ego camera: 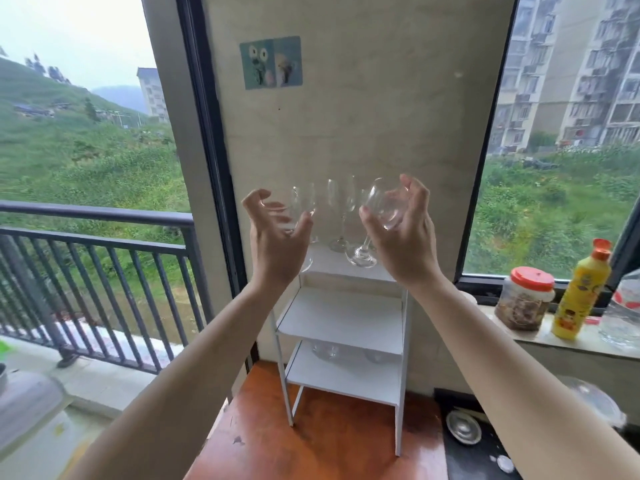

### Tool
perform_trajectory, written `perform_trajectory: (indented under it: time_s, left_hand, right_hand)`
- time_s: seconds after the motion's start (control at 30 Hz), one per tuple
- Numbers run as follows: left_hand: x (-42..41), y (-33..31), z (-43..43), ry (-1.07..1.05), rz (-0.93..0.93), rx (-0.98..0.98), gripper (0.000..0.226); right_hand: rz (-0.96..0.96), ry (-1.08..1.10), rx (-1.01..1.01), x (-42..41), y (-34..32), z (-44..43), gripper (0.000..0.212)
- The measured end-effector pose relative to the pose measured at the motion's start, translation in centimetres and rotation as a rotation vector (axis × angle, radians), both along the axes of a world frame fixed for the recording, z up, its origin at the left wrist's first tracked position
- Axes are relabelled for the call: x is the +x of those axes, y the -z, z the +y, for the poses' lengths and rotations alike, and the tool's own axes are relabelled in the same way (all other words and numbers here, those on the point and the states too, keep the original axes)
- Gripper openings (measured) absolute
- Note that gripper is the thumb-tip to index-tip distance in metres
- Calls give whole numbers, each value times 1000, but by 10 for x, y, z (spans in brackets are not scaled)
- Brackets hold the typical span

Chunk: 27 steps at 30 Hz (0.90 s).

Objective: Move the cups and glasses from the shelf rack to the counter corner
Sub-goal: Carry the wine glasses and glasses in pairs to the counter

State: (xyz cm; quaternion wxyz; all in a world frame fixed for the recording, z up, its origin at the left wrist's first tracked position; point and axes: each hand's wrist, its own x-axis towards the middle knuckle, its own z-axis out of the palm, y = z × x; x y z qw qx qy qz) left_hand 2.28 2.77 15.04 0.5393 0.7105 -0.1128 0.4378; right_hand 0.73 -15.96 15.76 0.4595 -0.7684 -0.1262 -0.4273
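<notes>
A white shelf rack (341,320) stands on the wooden counter (332,445) against the wall. My left hand (277,244) grips the bowl of a clear wine glass (298,206) above the rack's top shelf. My right hand (401,233) grips a second wine glass (384,206), tilted, its foot (362,259) close to the top shelf. A third wine glass (341,209) stands upright on the top shelf between my hands. Two small clear glasses (325,349) show under the middle shelf, partly hidden.
On the window sill to the right stand a red-lidded jar (524,299), a yellow bottle (581,296) and a clear container (623,313). A black stove (485,445) with a metal lid lies right of the counter. A balcony railing (97,258) is at the left.
</notes>
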Motion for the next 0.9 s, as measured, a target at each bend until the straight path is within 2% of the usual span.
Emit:
perform_trajectory:
  time_s: [0.2, 0.47, 0.63, 0.9]
  left_hand:
    - [-38, 28, -21, 148, -73, -62, 55]
    - [-74, 105, -131, 587, 57, -167, 58]
    - [-121, 113, -226, 852, 76, -55, 56]
    - [-262, 94, -350, 1180, 60, 26, 49]
  right_hand:
    - [-95, 72, 131, -48, 34, -15, 67]
    - [-42, 304, 88, -137, 104, -109, 58]
    - [26, 597, 21, -227, 106, -180, 59]
    - [19, 901, 99, -413, 100, -269, 67]
